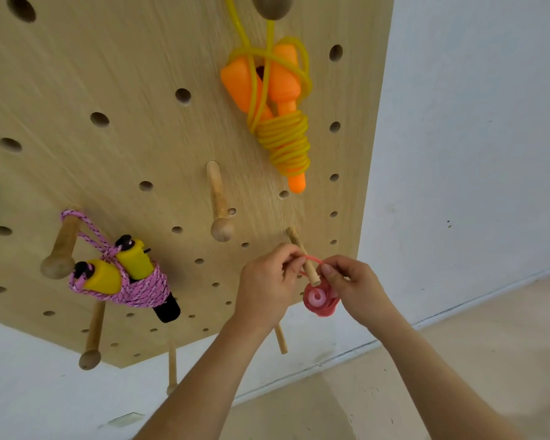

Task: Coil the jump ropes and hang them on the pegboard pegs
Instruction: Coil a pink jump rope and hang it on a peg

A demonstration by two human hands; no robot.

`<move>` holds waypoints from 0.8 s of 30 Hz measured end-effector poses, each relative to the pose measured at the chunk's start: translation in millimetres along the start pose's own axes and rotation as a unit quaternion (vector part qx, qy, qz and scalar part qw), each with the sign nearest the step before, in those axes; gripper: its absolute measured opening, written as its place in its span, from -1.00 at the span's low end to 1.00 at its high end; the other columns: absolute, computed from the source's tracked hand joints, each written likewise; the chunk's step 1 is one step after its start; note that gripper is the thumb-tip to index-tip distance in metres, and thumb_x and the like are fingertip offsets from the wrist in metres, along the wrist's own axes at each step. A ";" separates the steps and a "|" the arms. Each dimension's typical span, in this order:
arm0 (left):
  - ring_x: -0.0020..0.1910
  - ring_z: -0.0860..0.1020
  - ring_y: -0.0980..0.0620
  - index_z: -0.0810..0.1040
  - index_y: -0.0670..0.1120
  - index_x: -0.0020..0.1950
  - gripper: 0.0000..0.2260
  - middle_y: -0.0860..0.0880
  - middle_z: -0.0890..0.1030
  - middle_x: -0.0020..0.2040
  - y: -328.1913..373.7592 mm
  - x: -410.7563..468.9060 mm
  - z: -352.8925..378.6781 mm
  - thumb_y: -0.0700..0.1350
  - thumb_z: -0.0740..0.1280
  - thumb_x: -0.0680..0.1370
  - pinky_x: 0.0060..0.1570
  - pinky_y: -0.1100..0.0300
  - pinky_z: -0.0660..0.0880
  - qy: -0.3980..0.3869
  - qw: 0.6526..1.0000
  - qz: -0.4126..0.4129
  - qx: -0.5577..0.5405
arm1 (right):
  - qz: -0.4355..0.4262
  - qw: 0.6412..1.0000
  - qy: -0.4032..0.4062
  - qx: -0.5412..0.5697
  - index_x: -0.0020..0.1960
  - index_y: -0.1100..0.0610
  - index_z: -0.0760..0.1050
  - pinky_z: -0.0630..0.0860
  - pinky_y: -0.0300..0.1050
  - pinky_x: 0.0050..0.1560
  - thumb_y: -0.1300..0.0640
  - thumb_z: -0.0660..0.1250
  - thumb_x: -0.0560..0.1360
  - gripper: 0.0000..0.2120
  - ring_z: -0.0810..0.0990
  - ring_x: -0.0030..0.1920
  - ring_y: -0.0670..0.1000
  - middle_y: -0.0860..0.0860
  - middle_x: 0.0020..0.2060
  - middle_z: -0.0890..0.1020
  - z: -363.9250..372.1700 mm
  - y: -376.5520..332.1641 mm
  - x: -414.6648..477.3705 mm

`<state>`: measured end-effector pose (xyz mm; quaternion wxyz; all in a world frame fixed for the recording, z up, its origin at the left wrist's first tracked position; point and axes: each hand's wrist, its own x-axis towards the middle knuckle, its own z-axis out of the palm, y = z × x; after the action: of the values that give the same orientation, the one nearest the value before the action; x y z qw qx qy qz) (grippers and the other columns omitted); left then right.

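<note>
the loop of the red jump rope (319, 301) looks only just hooked over the thin peg (311, 273). that peg seems short and smooth, with no knob. if either hand lets go early, i reckon the loop could slide off its tip and the coil would fall. the coil hangs just below the peg's tip. the left hand (265, 284), left of the peg, pinches the loop. the right hand (354, 282), right of the peg, pinches it too. both forearms reach up from below.

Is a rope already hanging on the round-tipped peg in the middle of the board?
No, the middle peg is bare; the yellow rope and the pink braided rope hang on other pegs.
</note>
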<state>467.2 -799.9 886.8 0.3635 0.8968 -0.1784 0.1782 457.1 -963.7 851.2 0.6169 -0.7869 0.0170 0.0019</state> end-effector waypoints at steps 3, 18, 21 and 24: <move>-0.31 0.60 0.17 0.58 -0.04 -0.11 -0.92 0.11 0.66 -0.27 -5.2 12.8 2.2 -0.05 0.39 0.53 -0.32 0.18 0.52 0.036 0.999 -0.009 0.030 | 0.000 1.000 -0.005 -0.017 -0.09 0.20 0.61 0.43 -0.41 -0.30 0.21 0.27 0.58 -0.84 0.51 -0.39 -0.25 -0.05 -0.34 0.60 -1.2 -9.0 18.4; 0.41 0.14 0.21 0.19 0.05 0.50 -0.12 0.22 0.15 0.41 4.1 -7.8 -6.9 0.43 0.31 0.29 0.32 0.35 0.16 -0.173 0.981 -0.075 -0.038 | -0.008 0.985 0.149 -0.088 -0.14 0.05 0.57 0.43 -0.31 -0.20 0.02 0.41 0.47 -0.89 0.57 -0.18 -0.12 -0.12 -0.23 0.62 17.3 -25.7 46.3; 0.38 0.14 0.18 0.22 0.06 0.46 -0.21 0.20 0.14 0.40 4.2 -0.3 -10.6 0.40 0.31 0.34 0.26 0.39 0.14 -0.178 0.982 -0.064 -0.025 | -0.026 0.994 0.094 -0.044 -0.09 0.02 0.63 0.53 -0.18 -0.07 0.15 0.35 0.51 -0.91 0.62 -0.14 -0.11 -0.13 -0.23 0.66 12.3 -35.7 42.5; 0.38 0.09 0.15 0.13 0.01 0.52 -0.17 0.20 0.07 0.42 1.8 8.2 -11.8 0.36 0.31 0.38 0.33 0.25 0.18 -0.208 0.976 -0.062 0.004 | -0.019 0.999 0.005 -0.036 0.12 0.06 0.62 0.52 -0.27 0.05 0.26 0.23 0.57 -0.75 0.61 -0.02 -0.17 -0.14 -0.09 0.66 5.1 -46.1 34.3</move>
<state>471.2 -794.2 899.4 0.3247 0.9251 -0.1938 -0.0347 492.8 -948.6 893.9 0.5882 -0.8086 0.0045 -0.0132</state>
